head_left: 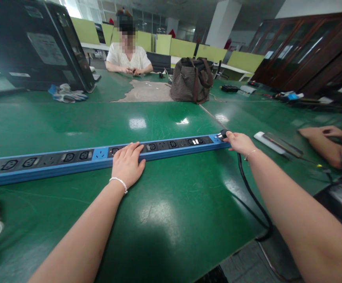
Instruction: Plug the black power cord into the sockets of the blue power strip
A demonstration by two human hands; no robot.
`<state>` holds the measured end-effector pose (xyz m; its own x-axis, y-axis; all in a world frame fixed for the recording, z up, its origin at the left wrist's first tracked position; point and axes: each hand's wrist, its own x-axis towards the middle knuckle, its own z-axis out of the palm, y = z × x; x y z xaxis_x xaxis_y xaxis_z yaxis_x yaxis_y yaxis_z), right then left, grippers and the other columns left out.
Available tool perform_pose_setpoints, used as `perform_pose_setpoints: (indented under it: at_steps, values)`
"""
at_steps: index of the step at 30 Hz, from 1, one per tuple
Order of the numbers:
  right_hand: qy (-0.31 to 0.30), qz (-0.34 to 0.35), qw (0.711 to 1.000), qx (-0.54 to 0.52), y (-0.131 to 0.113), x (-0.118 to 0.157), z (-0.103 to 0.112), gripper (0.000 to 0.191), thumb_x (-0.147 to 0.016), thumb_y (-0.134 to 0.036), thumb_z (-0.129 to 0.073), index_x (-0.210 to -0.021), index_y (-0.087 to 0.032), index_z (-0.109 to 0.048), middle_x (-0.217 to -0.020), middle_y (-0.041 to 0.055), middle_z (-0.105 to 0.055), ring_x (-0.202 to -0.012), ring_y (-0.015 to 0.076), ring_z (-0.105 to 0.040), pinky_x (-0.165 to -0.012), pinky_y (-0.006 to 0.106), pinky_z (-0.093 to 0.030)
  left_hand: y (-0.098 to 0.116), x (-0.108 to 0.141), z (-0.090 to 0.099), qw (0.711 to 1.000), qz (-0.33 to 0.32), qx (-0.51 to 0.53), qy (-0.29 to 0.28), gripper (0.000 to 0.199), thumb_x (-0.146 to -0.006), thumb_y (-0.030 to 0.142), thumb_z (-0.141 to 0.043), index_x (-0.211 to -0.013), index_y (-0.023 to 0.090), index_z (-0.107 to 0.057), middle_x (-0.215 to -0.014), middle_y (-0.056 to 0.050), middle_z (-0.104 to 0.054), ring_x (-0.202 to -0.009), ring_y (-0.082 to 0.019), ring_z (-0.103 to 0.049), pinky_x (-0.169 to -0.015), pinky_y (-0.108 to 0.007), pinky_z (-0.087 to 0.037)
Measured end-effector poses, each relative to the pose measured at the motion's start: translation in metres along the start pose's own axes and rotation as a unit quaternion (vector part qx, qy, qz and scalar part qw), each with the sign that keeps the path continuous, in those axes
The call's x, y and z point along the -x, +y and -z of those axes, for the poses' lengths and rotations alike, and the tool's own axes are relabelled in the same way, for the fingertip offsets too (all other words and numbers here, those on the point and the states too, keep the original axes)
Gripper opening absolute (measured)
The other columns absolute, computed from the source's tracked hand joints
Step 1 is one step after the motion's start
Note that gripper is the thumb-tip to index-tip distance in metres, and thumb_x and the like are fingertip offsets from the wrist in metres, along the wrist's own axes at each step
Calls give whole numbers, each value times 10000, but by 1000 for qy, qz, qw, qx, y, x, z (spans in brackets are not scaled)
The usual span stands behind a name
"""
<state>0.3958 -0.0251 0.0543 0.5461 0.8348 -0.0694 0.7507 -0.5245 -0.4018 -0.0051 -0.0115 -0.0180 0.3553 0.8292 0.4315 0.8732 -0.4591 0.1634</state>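
A long blue power strip (161,151) with black socket panels lies across the green table (165,196). My left hand (128,163) rests on top of the strip near its middle, fingers spread over the sockets and the thumb apart. At the strip's right end, my right hand (240,143) grips a black plug (223,134) whose metal pins point left, just over the blue end socket. Whether the pins touch the socket cannot be told. A black cable (249,188) hangs from below my right hand and curves down to the table's edge.
A computer case (41,47) and gloves (67,93) stand at the back left. A brown bag (191,80) sits at the back. One person (129,57) sits opposite; another person's arms (326,147) rest at the right, near a white bar (269,142).
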Motion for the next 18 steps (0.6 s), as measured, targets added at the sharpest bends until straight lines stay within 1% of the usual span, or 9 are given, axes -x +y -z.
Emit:
perform_pose_setpoints:
  at_steps: [2,4,6,8,12,18]
  values:
    - [-2,8,999,34,-4,3,-2,511,-973,-397,-267,-973,-91,-676,-1009,160,-713,-755,200,-693,-648,253,-491,0,0,0,1000,-1,1,-2,453,-858,322,-446,-1289,194,-503,-1375,-96,-520,-1291,-267,-434,-1065,-457,-302]
    - [-6,33,995,95,-13,8,-5,545,-975,-411,-238,-960,-90,-679,-943,174,-719,-817,223,-692,-715,271,-487,0,0,0,1000,-1,2,-1,456,-858,321,-448,-1290,189,-504,-1376,-97,-519,-1291,-267,-433,-1064,-457,-302]
    - [2,72,982,174,-24,14,-10,541,-971,-415,-242,-993,-90,-675,-998,196,-705,-948,251,-668,-811,298,-469,0,0,0,1000,-1,1,1,454,-859,320,-449,-1289,186,-505,-1376,-96,-520,-1290,-265,-434,-1064,-452,-301]
    - [4,91,970,227,-34,19,-14,546,-966,-420,-238,-1028,-88,-668,-1068,211,-682,-1041,268,-633,-875,324,-447,0,0,0,1000,-2,-1,2,451,-860,318,-451,-1287,186,-507,-1374,-94,-523,-1289,-262,-435,-1064,-447,-301]
    - [2,74,963,261,-44,20,-18,584,-958,-441,-218,-1042,-70,-661,-1086,232,-668,-1059,290,-624,-896,362,-446,1,0,0,1000,0,2,5,448,-859,317,-459,-1285,187,-508,-1375,-85,-523,-1291,-258,-433,-1071,-440,-291]
    - [-9,72,958,276,-42,13,-19,586,-950,-441,-224,-1039,-74,-672,-1079,234,-668,-1046,301,-633,-899,383,-451,1,0,1,1000,2,2,5,448,-861,321,-466,-1284,184,-509,-1378,-81,-520,-1286,-258,-438,-1072,-437,-289]
